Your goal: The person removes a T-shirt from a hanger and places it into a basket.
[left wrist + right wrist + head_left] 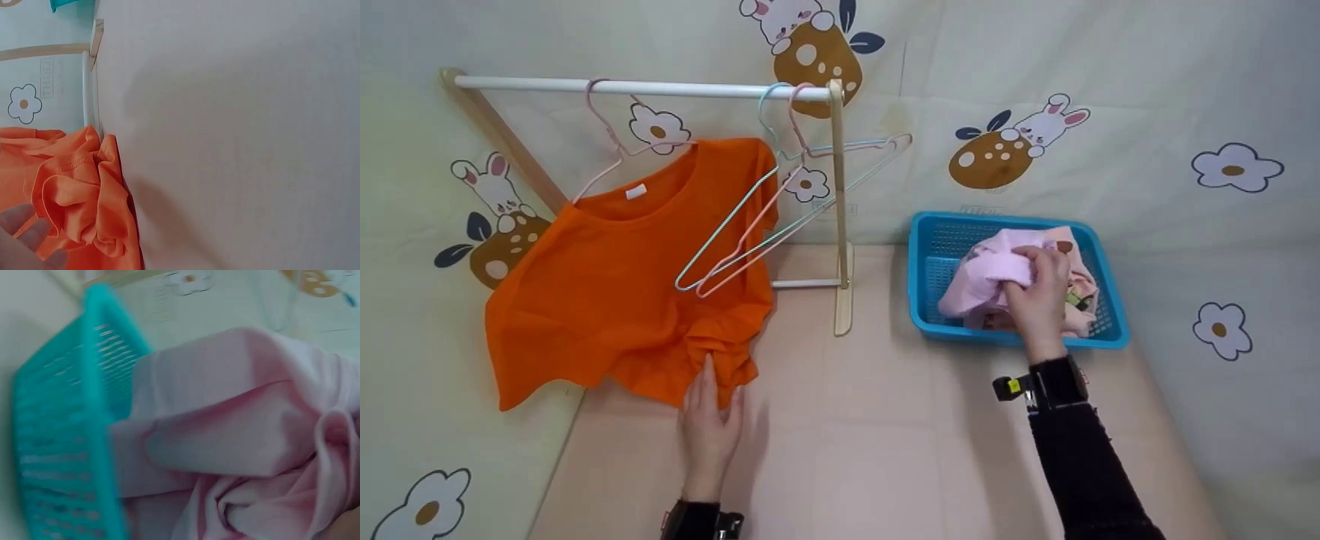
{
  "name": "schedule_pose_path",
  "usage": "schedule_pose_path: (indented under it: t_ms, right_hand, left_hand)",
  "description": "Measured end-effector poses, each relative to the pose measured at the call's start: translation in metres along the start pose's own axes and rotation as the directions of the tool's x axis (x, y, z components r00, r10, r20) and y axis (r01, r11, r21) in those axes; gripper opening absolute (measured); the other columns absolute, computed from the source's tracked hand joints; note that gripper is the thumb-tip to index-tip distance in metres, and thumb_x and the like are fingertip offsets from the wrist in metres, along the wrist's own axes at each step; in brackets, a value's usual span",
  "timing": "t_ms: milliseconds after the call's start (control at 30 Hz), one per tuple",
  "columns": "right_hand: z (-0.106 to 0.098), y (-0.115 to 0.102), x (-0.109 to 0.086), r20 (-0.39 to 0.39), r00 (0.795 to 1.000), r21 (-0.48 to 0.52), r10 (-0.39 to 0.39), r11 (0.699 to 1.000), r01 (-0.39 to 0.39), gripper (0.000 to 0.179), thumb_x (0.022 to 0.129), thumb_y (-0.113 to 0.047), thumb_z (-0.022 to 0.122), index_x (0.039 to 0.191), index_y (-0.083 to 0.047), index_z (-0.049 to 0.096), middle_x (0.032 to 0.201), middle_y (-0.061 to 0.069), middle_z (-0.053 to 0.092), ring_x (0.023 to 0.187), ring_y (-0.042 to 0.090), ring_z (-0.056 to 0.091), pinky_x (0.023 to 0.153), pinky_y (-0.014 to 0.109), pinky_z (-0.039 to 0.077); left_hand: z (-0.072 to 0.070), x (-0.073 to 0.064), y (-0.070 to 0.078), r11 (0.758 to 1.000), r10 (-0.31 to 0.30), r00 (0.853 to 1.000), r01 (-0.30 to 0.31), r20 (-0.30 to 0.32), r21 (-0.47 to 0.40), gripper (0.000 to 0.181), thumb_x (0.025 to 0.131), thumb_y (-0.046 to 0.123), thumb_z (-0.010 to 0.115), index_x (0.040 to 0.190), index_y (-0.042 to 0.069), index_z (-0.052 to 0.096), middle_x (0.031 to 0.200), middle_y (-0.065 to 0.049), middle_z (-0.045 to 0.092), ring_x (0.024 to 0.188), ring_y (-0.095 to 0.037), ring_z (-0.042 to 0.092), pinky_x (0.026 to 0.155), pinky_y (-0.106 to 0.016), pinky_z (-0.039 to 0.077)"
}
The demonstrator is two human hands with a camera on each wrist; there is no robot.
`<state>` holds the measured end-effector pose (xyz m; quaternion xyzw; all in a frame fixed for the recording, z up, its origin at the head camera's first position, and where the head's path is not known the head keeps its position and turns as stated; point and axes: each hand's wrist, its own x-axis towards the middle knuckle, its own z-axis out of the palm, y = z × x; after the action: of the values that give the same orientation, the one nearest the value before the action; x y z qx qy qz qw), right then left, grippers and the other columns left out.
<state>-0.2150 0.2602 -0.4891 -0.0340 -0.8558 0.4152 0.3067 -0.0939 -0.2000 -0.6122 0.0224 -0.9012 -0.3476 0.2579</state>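
Observation:
An orange T-shirt (637, 277) hangs from a pink hanger (604, 124) on the rack, its lower right part bunched up. My left hand (711, 424) is at that bunched part, fingers fairly straight and holding nothing; in the left wrist view its fingers (34, 233) lie beside the folds. Over the blue basket (1016, 341), my right hand (1041, 296) pinches a light pink garment (986, 277) between thumb and fingers. The right wrist view has this pink cloth (225, 427) close up, folded and partly blurred. What kind of garment it is cannot be told.
The clothes rack (705, 90) has a white bar and wooden legs. A light blue hanger (727, 221) and another pink hanger (750, 247) hang near its right end. Peach patterned clothing (1080, 319) lies in the basket. Behind stands a printed backdrop (1147, 240).

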Motion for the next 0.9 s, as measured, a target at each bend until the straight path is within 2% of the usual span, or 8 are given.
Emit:
schedule_pose_path:
  t_ms: [67, 133, 300, 400, 467, 633, 733, 900]
  right_hand:
    - [0.007, 0.013, -0.007, 0.128, 0.992, -0.049, -0.016, 0.999, 0.023, 0.041, 0.081, 0.002, 0.070, 0.122, -0.002, 0.064, 0.126, 0.020, 0.047, 0.120, 0.036, 0.044, 0.097, 0.053, 0.034]
    - [0.012, 0.023, -0.012, 0.259, 0.965, -0.086, -0.051, 0.993, 0.076, 0.051, 0.080, 0.000, 0.071, 0.130, -0.002, 0.062, 0.133, 0.023, 0.046, 0.124, 0.040, 0.043, 0.101, 0.055, 0.033]
    - [0.020, 0.035, -0.023, 0.539, 0.840, -0.163, -0.061, 0.971, 0.175, 0.066, 0.088, -0.023, 0.072, 0.143, 0.003, 0.048, 0.150, 0.027, 0.037, 0.135, 0.047, 0.036, 0.109, 0.059, 0.029]
    - [0.024, 0.036, -0.026, 0.641, 0.767, -0.226, 0.007, 0.957, 0.181, 0.077, 0.091, -0.043, 0.067, 0.148, 0.001, 0.041, 0.155, 0.025, 0.031, 0.139, 0.046, 0.031, 0.110, 0.061, 0.026]
    - [0.027, 0.035, -0.027, 0.678, 0.734, -0.251, 0.041, 0.952, 0.178, 0.080, 0.092, -0.050, 0.064, 0.149, 0.000, 0.040, 0.156, 0.024, 0.030, 0.141, 0.045, 0.029, 0.110, 0.062, 0.026]
    - [0.032, 0.030, -0.028, 0.724, 0.688, -0.243, 0.042, 0.950, 0.198, 0.074, 0.095, -0.049, 0.061, 0.147, 0.000, 0.044, 0.152, 0.025, 0.036, 0.140, 0.044, 0.032, 0.110, 0.060, 0.027]
    - [0.033, 0.027, -0.030, 0.739, 0.673, -0.227, 0.016, 0.947, 0.227, 0.070, 0.095, -0.048, 0.060, 0.143, 0.001, 0.048, 0.147, 0.027, 0.043, 0.136, 0.045, 0.038, 0.108, 0.058, 0.031]
    - [0.030, 0.027, -0.037, 0.729, 0.684, -0.222, -0.008, 0.943, 0.248, 0.067, 0.095, -0.045, 0.063, 0.141, 0.001, 0.051, 0.143, 0.027, 0.047, 0.132, 0.046, 0.042, 0.106, 0.058, 0.034]
  left_hand:
    - [-0.003, 0.001, 0.000, 1.000, 0.003, 1.000, -0.003, -0.005, 0.001, 0.071, 0.088, 0.010, 0.074, 0.149, 0.001, 0.039, 0.136, -0.024, 0.052, 0.124, -0.040, 0.046, 0.105, -0.059, 0.033]
    - [-0.006, 0.002, 0.001, 1.000, 0.002, 1.000, -0.002, -0.009, 0.006, 0.070, 0.088, 0.011, 0.074, 0.149, 0.000, 0.040, 0.136, -0.025, 0.052, 0.123, -0.041, 0.046, 0.104, -0.059, 0.033]
    - [-0.021, 0.011, 0.003, 1.000, -0.010, 1.000, 0.010, -0.014, 0.014, 0.070, 0.090, 0.016, 0.072, 0.150, 0.001, 0.038, 0.139, -0.025, 0.049, 0.125, -0.042, 0.044, 0.104, -0.062, 0.032]
    - [-0.031, 0.022, 0.004, 1.000, -0.001, 1.000, 0.001, -0.028, 0.006, 0.070, 0.091, 0.016, 0.071, 0.151, 0.002, 0.037, 0.141, -0.024, 0.048, 0.126, -0.042, 0.043, 0.104, -0.063, 0.032]
    - [-0.037, 0.030, 0.005, 1.000, 0.013, 0.999, -0.013, -0.043, 0.000, 0.070, 0.092, 0.016, 0.070, 0.151, 0.002, 0.036, 0.143, -0.024, 0.047, 0.127, -0.042, 0.042, 0.104, -0.063, 0.032]
    - [-0.052, 0.052, 0.008, 0.996, 0.083, 0.991, -0.085, -0.109, -0.017, 0.070, 0.091, 0.012, 0.070, 0.151, 0.001, 0.037, 0.144, -0.024, 0.046, 0.128, -0.045, 0.041, 0.104, -0.063, 0.030]
    - [-0.061, 0.066, 0.013, 0.994, 0.105, 0.986, -0.109, -0.130, -0.026, 0.069, 0.091, 0.012, 0.069, 0.151, 0.001, 0.037, 0.144, -0.025, 0.046, 0.128, -0.045, 0.041, 0.105, -0.062, 0.029]
    - [-0.080, 0.090, 0.023, 0.991, 0.131, 0.981, -0.134, -0.145, -0.007, 0.067, 0.094, 0.015, 0.066, 0.152, 0.002, 0.035, 0.146, -0.024, 0.045, 0.129, -0.045, 0.040, 0.108, -0.060, 0.027]
